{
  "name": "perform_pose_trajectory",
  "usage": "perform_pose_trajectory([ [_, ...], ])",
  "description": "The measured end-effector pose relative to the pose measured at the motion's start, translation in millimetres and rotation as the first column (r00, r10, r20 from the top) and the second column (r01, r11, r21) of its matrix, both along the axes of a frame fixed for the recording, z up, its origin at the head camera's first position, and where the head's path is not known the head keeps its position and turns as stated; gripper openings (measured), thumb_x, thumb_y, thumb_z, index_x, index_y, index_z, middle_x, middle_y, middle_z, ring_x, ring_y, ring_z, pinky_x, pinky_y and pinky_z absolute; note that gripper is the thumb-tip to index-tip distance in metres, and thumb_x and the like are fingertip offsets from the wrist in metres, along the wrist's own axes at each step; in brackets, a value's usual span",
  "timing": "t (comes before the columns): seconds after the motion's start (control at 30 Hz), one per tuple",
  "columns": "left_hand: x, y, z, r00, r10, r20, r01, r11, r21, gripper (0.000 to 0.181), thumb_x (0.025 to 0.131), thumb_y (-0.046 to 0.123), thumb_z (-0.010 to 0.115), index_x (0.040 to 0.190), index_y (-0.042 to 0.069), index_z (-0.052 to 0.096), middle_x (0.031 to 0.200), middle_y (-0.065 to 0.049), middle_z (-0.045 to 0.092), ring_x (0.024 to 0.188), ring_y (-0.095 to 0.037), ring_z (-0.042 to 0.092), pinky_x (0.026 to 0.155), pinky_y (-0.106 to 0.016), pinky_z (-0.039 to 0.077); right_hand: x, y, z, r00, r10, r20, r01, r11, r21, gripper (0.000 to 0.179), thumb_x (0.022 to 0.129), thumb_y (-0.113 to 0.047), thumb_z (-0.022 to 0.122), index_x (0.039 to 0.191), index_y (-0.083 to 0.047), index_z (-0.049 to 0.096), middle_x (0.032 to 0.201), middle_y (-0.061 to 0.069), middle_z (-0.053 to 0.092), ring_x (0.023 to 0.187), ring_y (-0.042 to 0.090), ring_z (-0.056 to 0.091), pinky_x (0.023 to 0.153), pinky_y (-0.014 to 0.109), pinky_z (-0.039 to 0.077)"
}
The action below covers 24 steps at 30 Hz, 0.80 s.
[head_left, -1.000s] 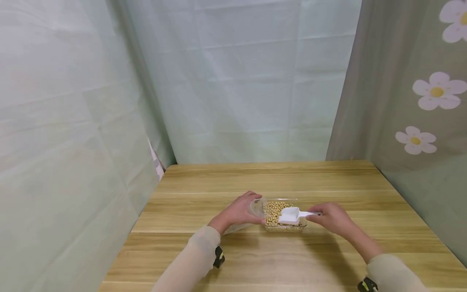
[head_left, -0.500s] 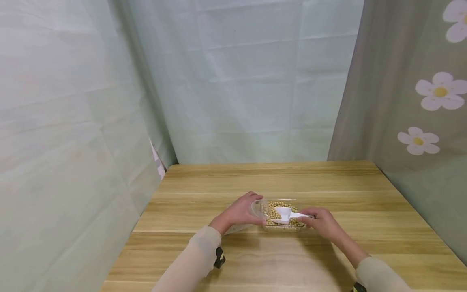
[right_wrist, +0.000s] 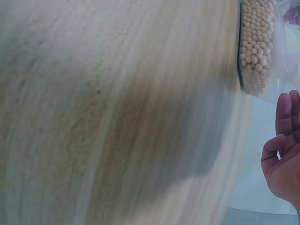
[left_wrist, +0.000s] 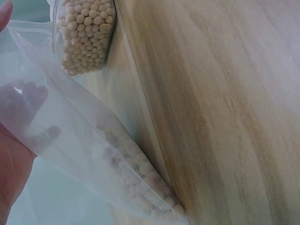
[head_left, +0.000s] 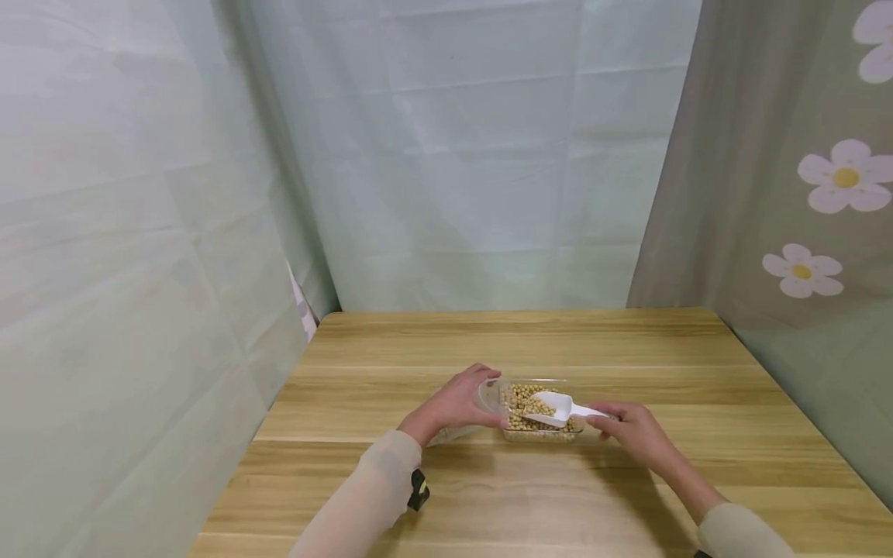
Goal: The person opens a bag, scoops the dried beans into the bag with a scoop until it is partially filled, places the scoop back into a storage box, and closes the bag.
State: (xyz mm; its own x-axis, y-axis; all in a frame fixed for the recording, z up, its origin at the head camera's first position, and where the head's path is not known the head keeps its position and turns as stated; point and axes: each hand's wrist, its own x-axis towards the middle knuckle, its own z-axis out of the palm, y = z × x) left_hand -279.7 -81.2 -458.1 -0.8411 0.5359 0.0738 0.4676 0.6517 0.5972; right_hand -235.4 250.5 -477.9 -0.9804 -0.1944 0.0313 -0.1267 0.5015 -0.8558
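Observation:
My left hand [head_left: 456,403] holds a clear zip bag [left_wrist: 70,126] at its mouth, thumb and fingers spread wide along the opening. Some round, pale yellow beans [left_wrist: 147,180] lie in the bag's lower end. The mouth of the bag faces a clear rectangular container [head_left: 543,438], which is full of the same beans. In my right hand [head_left: 631,430] is the handle of a white scoop [head_left: 560,409], pinched between thumb and fingers. The scoop is over the container, its open end towards the bag, with beans in its front part.
Both hands work over a wood-grain table [head_left: 391,349]. Pale curtains [head_left: 446,155] hang behind and to the left, and a grey curtain with white flowers [head_left: 802,271] hangs on the right. A dark wrist device [head_left: 418,490] sits at the left sleeve.
The scoop has gone left into the beans, then come back slightly right with beans in it. My left hand and the bag have stayed nearly still.

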Motion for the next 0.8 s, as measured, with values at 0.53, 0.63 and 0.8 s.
perform_pose_trajectory([
  [0.53,1.1,0.7,1.5,1.0,-0.006,0.013,0.006,1.0,-0.001,0.094,0.073,0.056,0.082,0.148,0.012,0.047,0.143,-0.004,0.047,0.13,-0.024,0.047,0.105,-0.044,0.041,5.2,-2,25.7,0.999,-0.028,0.025,0.028,1.0,0.002,0.045,0.093,-0.033,0.07,0.123,0.001,0.068,0.092,0.014,0.068,0.079,0.021,0.06,0.056,0.029,0.037],
  [0.63,1.1,0.7,1.5,1.0,-0.006,0.011,0.006,1.0,-0.003,0.094,0.073,0.056,0.082,0.148,0.012,0.047,0.143,-0.004,0.047,0.13,-0.024,0.047,0.106,-0.043,0.04,5.7,-11,30.1,1.0,-0.006,0.021,0.006,1.0,-0.027,0.04,0.092,-0.03,0.071,0.119,0.0,0.07,0.092,0.014,0.067,0.078,0.021,0.062,0.057,0.028,0.038],
  [0.8,1.0,1.3,0.2,1.0,-0.007,0.002,0.007,1.0,-0.011,0.094,0.073,0.057,0.081,0.148,0.012,0.047,0.143,-0.004,0.047,0.129,-0.023,0.048,0.104,-0.042,0.042,3.1,-32,34.3,0.999,0.033,0.015,-0.032,0.998,-0.045,0.034,0.092,-0.026,0.072,0.114,0.0,0.073,0.088,0.014,0.068,0.076,0.022,0.062,0.055,0.027,0.038],
])
